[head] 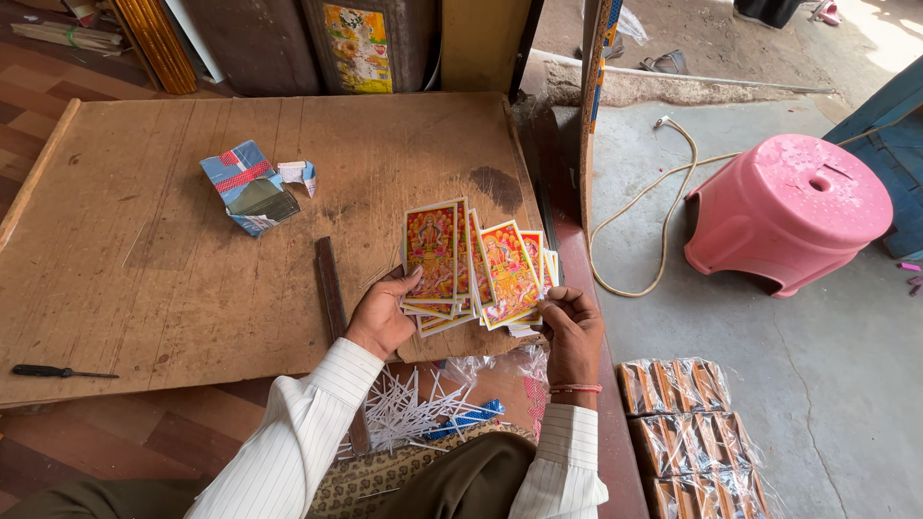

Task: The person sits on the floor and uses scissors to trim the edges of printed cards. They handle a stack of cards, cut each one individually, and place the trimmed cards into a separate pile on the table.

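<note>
Picture cards (pixel 476 267), bright red and yellow with white borders, are fanned out between both hands over the near right corner of the wooden board (pixel 192 240). The left hand (pixel 383 317) grips the thicker part of the stack from below, its thumb pressed across the front of the top card so the pile stays square. The right hand (pixel 569 322) pinches the lower edges of the cards spread to the right, fingers curled behind them and thumb in front, which keeps each face partly visible, apparently for sorting or counting. Both hands are closed on the cards; neither is free.

Just left of the left wrist a dark flat ruler (pixel 332 288) lies on the board, running away from the near edge. Farther toward the board's middle sits an opened blue and red packet (pixel 248 187) with a torn scrap beside it. A black-handled screwdriver (pixel 53 371) rests by the near left edge. Below the near edge, white paper trimmings (pixel 409 413) are heaped by the person's lap. Off the right side, wrapped bundles (pixel 687 432) sit on the concrete floor near a pink plastic stool (pixel 793 207).
</note>
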Action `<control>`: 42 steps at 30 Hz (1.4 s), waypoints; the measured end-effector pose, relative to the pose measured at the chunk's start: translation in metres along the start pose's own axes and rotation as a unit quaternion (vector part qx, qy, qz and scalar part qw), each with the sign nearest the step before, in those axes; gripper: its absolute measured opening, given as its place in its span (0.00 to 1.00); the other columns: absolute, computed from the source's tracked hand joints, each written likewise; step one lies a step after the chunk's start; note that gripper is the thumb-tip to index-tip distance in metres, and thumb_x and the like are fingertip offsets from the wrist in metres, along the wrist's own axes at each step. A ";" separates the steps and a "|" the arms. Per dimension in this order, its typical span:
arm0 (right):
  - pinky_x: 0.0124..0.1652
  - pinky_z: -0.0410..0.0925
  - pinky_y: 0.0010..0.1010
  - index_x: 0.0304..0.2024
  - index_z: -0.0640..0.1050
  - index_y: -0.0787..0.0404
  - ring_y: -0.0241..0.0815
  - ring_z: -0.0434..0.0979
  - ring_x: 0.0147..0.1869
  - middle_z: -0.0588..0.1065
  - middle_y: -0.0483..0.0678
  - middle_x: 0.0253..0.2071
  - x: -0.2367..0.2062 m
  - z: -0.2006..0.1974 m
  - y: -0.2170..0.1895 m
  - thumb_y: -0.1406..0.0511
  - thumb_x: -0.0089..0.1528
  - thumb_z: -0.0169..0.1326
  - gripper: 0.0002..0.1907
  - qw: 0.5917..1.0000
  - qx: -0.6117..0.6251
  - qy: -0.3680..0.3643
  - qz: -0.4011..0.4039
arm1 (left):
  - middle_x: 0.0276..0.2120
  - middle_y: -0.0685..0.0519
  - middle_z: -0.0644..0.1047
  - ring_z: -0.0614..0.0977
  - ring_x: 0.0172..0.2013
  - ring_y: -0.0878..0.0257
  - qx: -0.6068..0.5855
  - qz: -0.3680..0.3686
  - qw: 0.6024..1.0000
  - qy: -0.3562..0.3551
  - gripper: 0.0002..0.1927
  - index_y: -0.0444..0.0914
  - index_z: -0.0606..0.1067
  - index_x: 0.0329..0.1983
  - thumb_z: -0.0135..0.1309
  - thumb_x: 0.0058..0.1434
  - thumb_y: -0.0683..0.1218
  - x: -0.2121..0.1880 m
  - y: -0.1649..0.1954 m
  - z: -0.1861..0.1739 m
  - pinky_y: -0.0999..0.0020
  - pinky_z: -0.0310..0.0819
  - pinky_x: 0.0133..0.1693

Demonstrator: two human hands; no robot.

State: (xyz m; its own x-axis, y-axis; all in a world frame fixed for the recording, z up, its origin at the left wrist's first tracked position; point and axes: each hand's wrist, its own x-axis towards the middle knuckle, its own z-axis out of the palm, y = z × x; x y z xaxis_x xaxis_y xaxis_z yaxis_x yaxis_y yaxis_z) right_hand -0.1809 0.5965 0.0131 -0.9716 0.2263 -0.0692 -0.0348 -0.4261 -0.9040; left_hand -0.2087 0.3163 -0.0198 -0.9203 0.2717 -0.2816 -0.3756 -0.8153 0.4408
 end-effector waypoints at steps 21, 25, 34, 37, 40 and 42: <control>0.31 0.74 0.26 0.42 0.77 0.65 0.35 0.80 0.34 0.79 0.49 0.35 -0.002 0.004 0.000 0.78 0.59 0.57 0.10 1.000 -0.020 -0.006 -0.001 | 0.50 0.48 0.79 0.80 0.52 0.53 0.011 0.021 0.999 0.033 0.17 0.35 0.73 0.57 0.53 0.66 0.44 -0.010 0.004 -0.006 0.44 0.73 0.57; 0.31 0.75 0.26 0.42 0.77 0.65 0.36 0.81 0.34 0.80 0.49 0.35 -0.003 0.004 -0.001 0.78 0.58 0.57 0.11 1.000 -0.016 -0.009 0.002 | 0.50 0.47 0.79 0.80 0.51 0.53 0.007 0.021 0.999 0.036 0.17 0.34 0.73 0.57 0.53 0.67 0.44 -0.008 0.004 -0.010 0.44 0.73 0.57; 0.32 0.75 0.27 0.44 0.77 0.66 0.36 0.81 0.35 0.79 0.48 0.36 -0.001 0.003 0.000 0.78 0.58 0.56 0.12 1.000 -0.016 -0.013 0.001 | 0.50 0.48 0.79 0.80 0.51 0.53 0.004 0.025 0.999 0.037 0.16 0.34 0.73 0.56 0.52 0.67 0.44 -0.006 0.004 -0.014 0.45 0.73 0.56; 0.32 0.75 0.27 0.44 0.77 0.66 0.36 0.81 0.35 0.79 0.48 0.36 -0.001 0.004 0.000 0.78 0.57 0.56 0.13 1.000 -0.015 -0.015 0.003 | 0.50 0.47 0.79 0.80 0.52 0.53 -0.001 0.021 0.999 0.035 0.16 0.34 0.73 0.56 0.52 0.67 0.45 -0.006 0.006 -0.013 0.46 0.73 0.57; 0.32 0.75 0.26 0.44 0.77 0.67 0.36 0.81 0.35 0.79 0.48 0.36 -0.002 0.006 -0.002 0.78 0.57 0.56 0.13 1.000 -0.018 -0.017 0.005 | 0.50 0.48 0.79 0.80 0.52 0.53 -0.006 0.022 0.999 0.034 0.16 0.35 0.73 0.56 0.53 0.67 0.44 -0.008 0.008 -0.011 0.45 0.73 0.56; 0.32 0.75 0.26 0.45 0.77 0.67 0.36 0.81 0.35 0.79 0.49 0.36 -0.003 0.008 -0.004 0.78 0.57 0.57 0.13 1.000 -0.020 -0.021 0.003 | 0.49 0.49 0.79 0.80 0.52 0.53 -0.006 0.026 0.999 0.032 0.16 0.36 0.73 0.56 0.53 0.67 0.44 -0.010 0.010 -0.008 0.45 0.73 0.56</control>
State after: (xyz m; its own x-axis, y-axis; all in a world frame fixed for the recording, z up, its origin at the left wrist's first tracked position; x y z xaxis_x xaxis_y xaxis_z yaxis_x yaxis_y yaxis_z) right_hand -0.1801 0.5903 0.0201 -0.9808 0.1864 -0.0575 -0.0206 -0.3920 -0.9197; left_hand -0.2024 0.3013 -0.0199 -0.9293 0.1963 -0.3128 -0.3263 -0.8331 0.4467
